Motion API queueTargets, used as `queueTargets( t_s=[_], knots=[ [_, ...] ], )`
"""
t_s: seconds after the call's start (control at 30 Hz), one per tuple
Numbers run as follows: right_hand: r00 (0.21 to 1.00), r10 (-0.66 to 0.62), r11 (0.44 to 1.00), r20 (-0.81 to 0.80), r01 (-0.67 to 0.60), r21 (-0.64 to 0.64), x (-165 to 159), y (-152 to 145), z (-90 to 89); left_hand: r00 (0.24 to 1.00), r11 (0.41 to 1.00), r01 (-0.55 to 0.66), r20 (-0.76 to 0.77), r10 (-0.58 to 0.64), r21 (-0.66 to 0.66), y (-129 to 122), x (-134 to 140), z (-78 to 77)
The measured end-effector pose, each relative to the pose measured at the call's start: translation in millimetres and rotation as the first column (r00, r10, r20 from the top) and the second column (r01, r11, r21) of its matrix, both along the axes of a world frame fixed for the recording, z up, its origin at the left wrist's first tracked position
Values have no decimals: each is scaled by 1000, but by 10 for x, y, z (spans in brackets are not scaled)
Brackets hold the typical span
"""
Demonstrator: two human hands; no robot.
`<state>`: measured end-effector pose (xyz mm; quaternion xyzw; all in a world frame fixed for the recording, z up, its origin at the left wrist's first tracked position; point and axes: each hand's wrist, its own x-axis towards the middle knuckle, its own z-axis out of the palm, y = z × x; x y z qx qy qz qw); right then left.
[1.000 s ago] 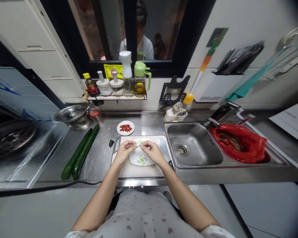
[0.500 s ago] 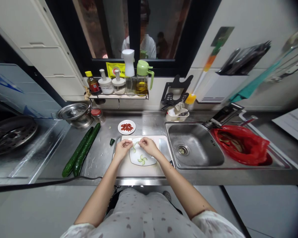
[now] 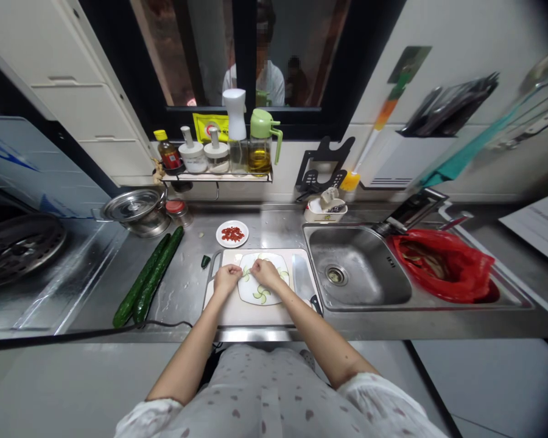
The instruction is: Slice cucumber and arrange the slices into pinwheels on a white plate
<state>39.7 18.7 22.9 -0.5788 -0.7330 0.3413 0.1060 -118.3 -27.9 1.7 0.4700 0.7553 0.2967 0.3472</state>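
A white plate point(image 3: 251, 294) lies on the cutting board point(image 3: 237, 314), with pale green cucumber slices point(image 3: 262, 295) set out on it in pinwheel shapes. My left hand point(image 3: 227, 278) is at the plate's left edge, its thumb and fingertips pinched together; whatever is between them is too small to tell. Over the upper part of the plate is my right hand point(image 3: 266, 273), its fingers also closed in a pinch beside a group of slices, and it covers part of the plate. A kitchen knife point(image 3: 303, 275) rests along the board's right side.
Two whole cucumbers point(image 3: 153, 277) lie to the left, and a cucumber end point(image 3: 205, 261) sits beside the board. Behind it is a small plate of red pieces point(image 3: 232, 233). The sink point(image 3: 360, 274) and a red plastic bag point(image 3: 442, 267) are on the right. Seasoning bottles point(image 3: 260, 146) fill a shelf.
Both hands have come slightly lower toward the plate, and my left hand has turned a little. More of the slices at the plate's right side and the knife's handle now show.
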Motion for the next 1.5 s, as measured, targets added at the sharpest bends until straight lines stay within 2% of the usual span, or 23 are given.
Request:
queueTargets(
  t_s=[0.23, 0.67, 1.13, 1.33, 1.5],
  knots=[
    [994, -1, 1000, 112, 4, -29, -52, 8, -79, 995, 1000, 9, -94, -11, -25, 9, 42, 17],
    [983, 18, 1000, 183, -15, -16, -123, 41, -128, 982, 999, 34, -187, -38, -24, 25, 61, 6],
    [964, 30, 1000, 265, -29, -7, -168, 13, -75, 974, 998, 68, -217, -69, -10, -17, 62, 26],
    [971, 28, 1000, 238, -28, -4, -161, -4, -76, 969, 996, 86, -234, -81, 11, -36, 50, 18],
    [987, -10, 998, 161, 0, 62, -91, -38, -41, 954, 997, 58, -297, -38, 59, -130, 55, 46]
  ],
)
